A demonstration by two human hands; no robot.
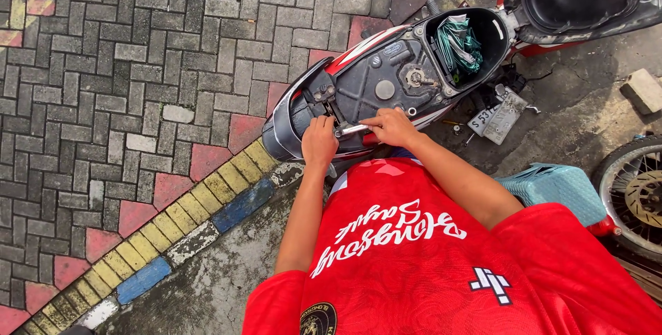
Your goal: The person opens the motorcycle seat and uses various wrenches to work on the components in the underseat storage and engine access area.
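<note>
Left hand [319,140]: fingers curled shut at socket end of wrench [353,129], frame centre.
Right hand [393,127]: fingers closed over wrench handle.
Scooter [372,83]: seat raised, compartment exposed, upper right.

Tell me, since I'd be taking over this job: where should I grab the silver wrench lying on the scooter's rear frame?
Probably by the free end of the silver wrench, coming from the right, where the right hand already pinches it. Its shaft lies roughly level, and the other end sits on a fitting beside the left hand, so that end is taken up.
</note>
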